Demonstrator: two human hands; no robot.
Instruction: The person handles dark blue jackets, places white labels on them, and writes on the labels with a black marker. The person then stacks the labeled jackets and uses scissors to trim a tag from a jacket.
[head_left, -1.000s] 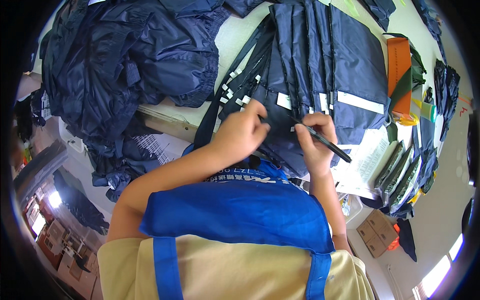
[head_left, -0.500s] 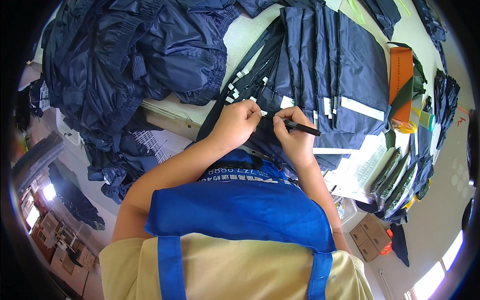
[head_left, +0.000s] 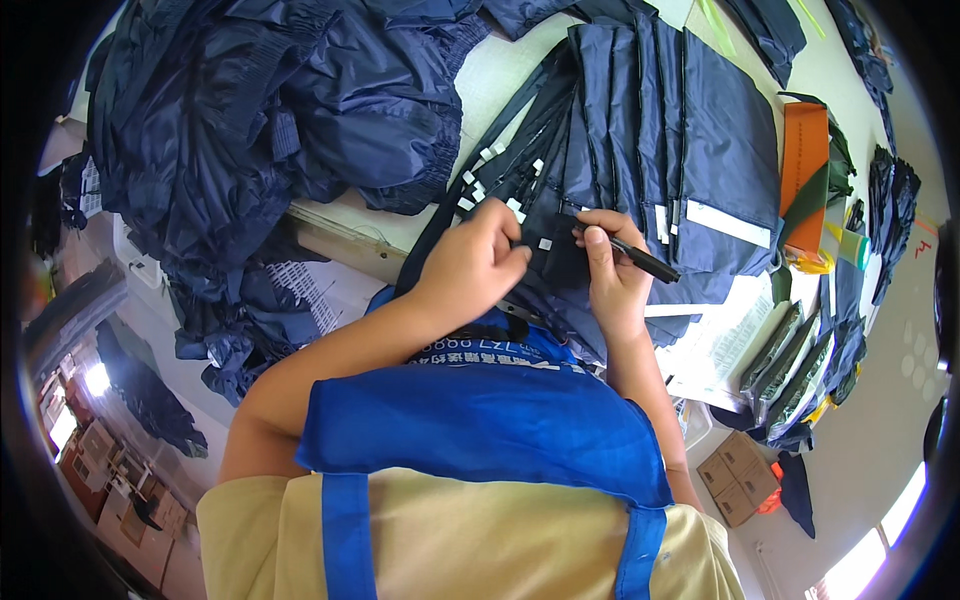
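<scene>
My right hand (head_left: 619, 283) grips a black marker pen (head_left: 652, 263), its tip pointing left over the dark navy garments. A small white label (head_left: 545, 244) lies uncovered on the cloth between my two hands. Curled fingers and a bent thumb form my left hand (head_left: 470, 265), resting on the near left part of the garment stack; what they hold, if anything, is hidden. Just beyond it, several white labels (head_left: 485, 172) stick out among the layered edges. The folded navy garments (head_left: 727, 150) overlap in a fan, some with white strips (head_left: 715, 222).
A large heap of crumpled navy garments (head_left: 370, 110) covers the table's left side. To the right stand an orange box (head_left: 803, 170), a tape roll (head_left: 853, 245) and plastic-wrapped packs (head_left: 785, 350). Printed paper (head_left: 705, 345) lies by the stack; cardboard boxes (head_left: 738, 478) sit lower right.
My right hand has moved right with the pen, away from the label. My left hand has drawn slightly back and down, so the gap between the hands is wider and the label shows.
</scene>
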